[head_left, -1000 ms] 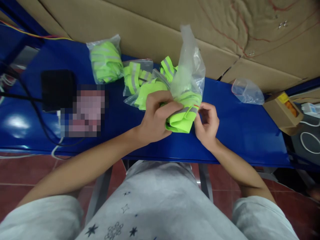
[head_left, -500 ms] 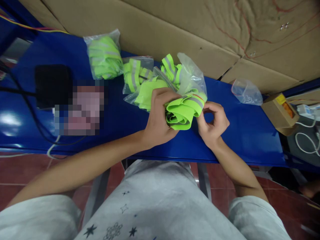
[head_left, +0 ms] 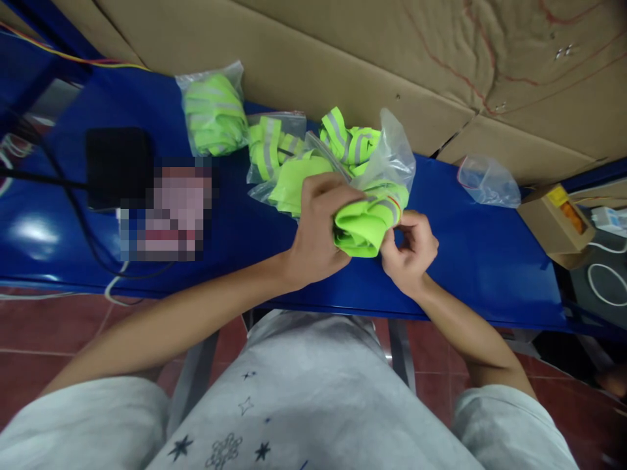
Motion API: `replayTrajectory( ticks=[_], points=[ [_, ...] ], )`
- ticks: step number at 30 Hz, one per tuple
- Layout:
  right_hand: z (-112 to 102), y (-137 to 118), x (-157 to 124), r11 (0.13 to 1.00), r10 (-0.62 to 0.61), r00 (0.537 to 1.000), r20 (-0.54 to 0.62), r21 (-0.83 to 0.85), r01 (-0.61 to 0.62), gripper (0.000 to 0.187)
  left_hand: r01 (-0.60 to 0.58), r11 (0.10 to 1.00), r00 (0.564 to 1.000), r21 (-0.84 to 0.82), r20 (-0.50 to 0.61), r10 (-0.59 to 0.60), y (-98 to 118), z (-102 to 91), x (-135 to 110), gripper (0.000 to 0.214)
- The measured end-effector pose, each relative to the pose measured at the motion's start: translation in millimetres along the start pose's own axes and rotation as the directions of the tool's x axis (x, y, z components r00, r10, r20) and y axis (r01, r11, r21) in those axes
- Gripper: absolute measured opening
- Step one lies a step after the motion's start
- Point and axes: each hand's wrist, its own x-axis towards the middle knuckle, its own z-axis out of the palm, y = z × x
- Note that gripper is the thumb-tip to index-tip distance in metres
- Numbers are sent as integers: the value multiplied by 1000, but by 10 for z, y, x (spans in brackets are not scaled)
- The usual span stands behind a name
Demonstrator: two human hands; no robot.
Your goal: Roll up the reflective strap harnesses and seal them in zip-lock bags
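My left hand (head_left: 318, 228) is wrapped round a folded neon-green reflective band (head_left: 367, 225) above the blue table (head_left: 470, 254). The band's far end sits inside a clear plastic bag (head_left: 392, 153). My right hand (head_left: 409, 251) pinches the edge of the bag and band at its right side. Behind them lie more green bands, some loose (head_left: 350, 140), some in clear bags (head_left: 214, 111).
A black box (head_left: 117, 166) with cables sits at the left, beside a blurred patch. An empty clear bag (head_left: 487, 179) and a small cardboard box (head_left: 556, 222) are at the right. Brown cardboard (head_left: 343, 59) stands along the back edge.
The bag, which stood tall over the band a second ago, has been drawn down over it. The band has been squeezed tighter, and my right hand has closed in on its edge.
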Motion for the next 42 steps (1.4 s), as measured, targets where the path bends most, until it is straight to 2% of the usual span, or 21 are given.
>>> replayTrajectory(
  ticks=[4, 7, 12, 16, 18, 21, 24, 29, 33, 36, 39, 42],
  points=[
    [-22, 19, 98, 995, 48, 999, 5, -88, -48, 11, 261, 959, 965, -109, -4, -263, -16, 7, 42, 59],
    [-35, 67, 137, 984, 93, 994, 54, -156, -84, 17, 391, 908, 919, -148, 19, -393, -97, 34, 9, 68],
    [-35, 121, 116, 978, 0, 999, 48, -208, 10, 6, 378, 918, 925, -121, 89, -370, -186, 93, -116, 85],
    [-5, 150, 58, 950, -98, 984, 147, -281, 137, 5, 363, 925, 930, -110, 103, -353, -242, 102, -138, 82],
    [13, 157, 33, 947, -97, 973, 210, -283, 155, 8, 367, 923, 929, -116, 84, -359, -299, 88, -117, 76],
    [28, 153, 20, 963, -51, 962, 268, -243, 119, 13, 397, 906, 918, -148, 58, -393, -386, 57, -65, 74],
    [28, 149, 31, 984, 26, 965, 263, -179, 23, 17, 490, 841, 871, -230, 79, -485, -405, 32, -3, 74],
    [47, 171, 48, 990, 51, 984, 171, -135, -28, 6, 637, 636, 738, -436, 106, -667, -279, 32, 89, 63],
    [90, 170, 14, 993, 111, 982, 155, 14, -114, 10, 676, 534, 660, -508, 94, -746, -184, 45, 146, 59],
    [108, 161, -20, 971, 152, 968, 200, 154, -184, 14, 683, 485, 620, -546, 81, -781, -157, 45, 198, 57],
    [105, 159, -25, 937, 113, 963, 245, 295, -186, 27, 673, 399, 585, -623, 119, -802, -125, 41, 243, 53],
    [91, 144, 2, 925, 102, 975, 196, 341, -165, 24, 682, 327, 547, -654, 160, -821, -49, 55, 251, 51]
  ],
)
